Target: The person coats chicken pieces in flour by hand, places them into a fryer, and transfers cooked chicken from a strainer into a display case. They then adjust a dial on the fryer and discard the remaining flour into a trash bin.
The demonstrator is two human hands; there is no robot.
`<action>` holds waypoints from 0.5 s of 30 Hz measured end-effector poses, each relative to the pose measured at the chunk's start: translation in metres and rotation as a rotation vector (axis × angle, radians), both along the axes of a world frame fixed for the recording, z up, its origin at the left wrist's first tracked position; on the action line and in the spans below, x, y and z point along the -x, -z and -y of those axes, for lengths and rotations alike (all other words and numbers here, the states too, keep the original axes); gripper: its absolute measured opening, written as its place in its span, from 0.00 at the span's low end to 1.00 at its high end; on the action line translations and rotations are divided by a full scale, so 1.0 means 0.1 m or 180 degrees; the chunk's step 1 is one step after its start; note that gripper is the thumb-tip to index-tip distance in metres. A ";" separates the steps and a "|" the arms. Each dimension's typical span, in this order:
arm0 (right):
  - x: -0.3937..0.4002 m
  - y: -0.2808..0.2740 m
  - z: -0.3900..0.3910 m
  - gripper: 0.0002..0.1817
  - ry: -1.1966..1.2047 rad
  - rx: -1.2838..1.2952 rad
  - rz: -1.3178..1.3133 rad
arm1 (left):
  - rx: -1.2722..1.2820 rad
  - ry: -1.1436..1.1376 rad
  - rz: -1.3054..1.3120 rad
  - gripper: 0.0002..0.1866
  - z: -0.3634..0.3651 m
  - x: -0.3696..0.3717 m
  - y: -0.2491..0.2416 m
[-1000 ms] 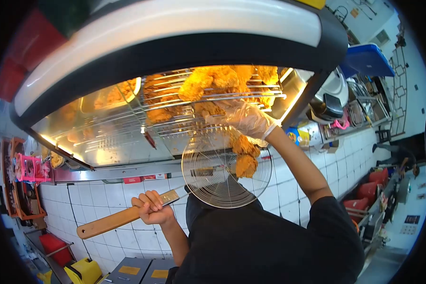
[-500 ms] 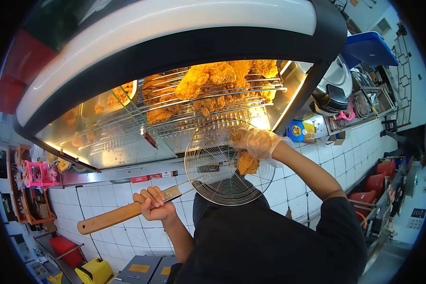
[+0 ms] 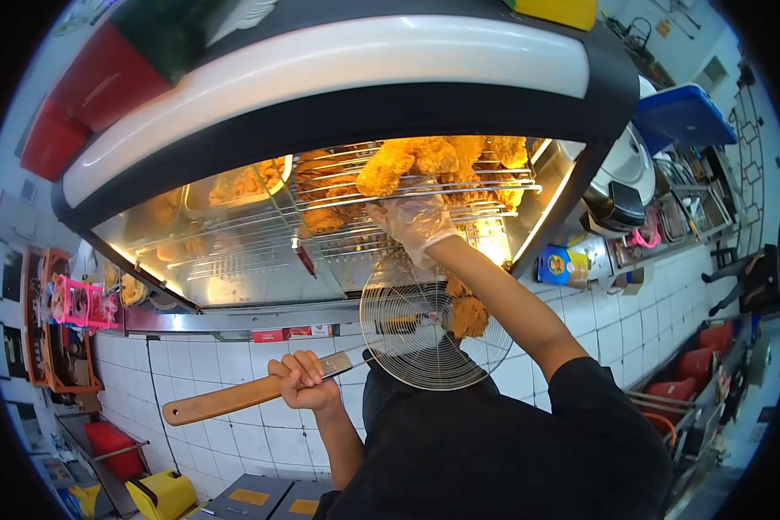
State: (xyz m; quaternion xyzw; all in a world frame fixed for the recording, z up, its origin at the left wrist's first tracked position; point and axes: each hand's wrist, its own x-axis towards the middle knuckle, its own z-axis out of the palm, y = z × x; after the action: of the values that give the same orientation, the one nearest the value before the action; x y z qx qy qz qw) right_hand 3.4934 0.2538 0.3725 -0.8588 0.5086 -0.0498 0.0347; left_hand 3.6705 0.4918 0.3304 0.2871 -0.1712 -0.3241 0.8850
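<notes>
My left hand (image 3: 305, 380) is wrapped round the wooden handle (image 3: 225, 401) of a round wire spider strainer (image 3: 407, 364), held level below the front of a lit display cabinet (image 3: 338, 97). Pieces of fried chicken (image 3: 470, 318) lie on the strainer's right side, partly behind my right forearm. In a clear plastic glove, my right hand (image 3: 418, 224) reaches past the strainer into the cabinet, at the wire rack (image 3: 338, 201). Golden fried chicken (image 3: 385, 170) is heaped on the rack just above it. My right fingertips are partly hidden, and I cannot tell whether they hold anything.
A glass divider (image 3: 295, 225) stands left of the rack, with a metal tray (image 3: 201, 198) of fried food behind it. Pink baskets (image 3: 80, 303) sit far left. To the right are a blue-yellow box (image 3: 562, 265) and a blue lid (image 3: 689, 121). White tiles (image 3: 234, 364) cover the floor.
My right hand has gone from over the strainer up into the cabinet by the rack. Chicken remains on the strainer, which my left hand still holds. The whole view has shifted slightly.
</notes>
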 end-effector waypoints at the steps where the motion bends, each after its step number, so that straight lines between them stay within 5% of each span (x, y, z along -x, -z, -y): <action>1: -0.02 0.25 0.07 0.27 -0.0027 0.0308 0.0272 | 0.0084 0.0062 -0.0004 0.12 -0.01 -0.01 0.01; 4: -0.08 0.38 -0.02 0.28 0.0197 0.0668 0.0400 | 0.0106 0.0044 -0.0069 0.12 -0.04 0.00 -0.01; 7: -0.06 0.36 0.05 0.29 0.0051 -0.0182 -0.0438 | 0.0102 -0.0054 -0.0242 0.11 -0.04 0.02 -0.02; 10: -0.07 0.51 0.04 0.28 0.0310 -0.0436 -0.0298 | 0.0093 -0.0114 -0.0278 0.11 -0.05 -0.01 0.03; 12: 0.03 0.84 0.14 0.24 -0.0272 0.0837 -0.0123 | 0.0127 0.0045 -0.0251 0.11 -0.06 -0.03 0.05; 14: -0.09 0.76 0.17 0.24 -0.0166 0.0237 0.0543 | 0.0108 -0.0004 -0.0369 0.11 -0.06 -0.02 0.03; 15: -0.10 0.57 0.07 0.22 -0.0209 0.0264 -0.0331 | 0.0100 0.0006 -0.0380 0.11 -0.06 -0.02 0.04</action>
State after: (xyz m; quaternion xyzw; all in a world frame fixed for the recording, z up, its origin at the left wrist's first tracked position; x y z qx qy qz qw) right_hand 3.5038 0.2467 0.3152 -0.8772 0.4789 -0.0250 -0.0257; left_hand 3.6729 0.4979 0.3263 0.2532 -0.1234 -0.3387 0.8977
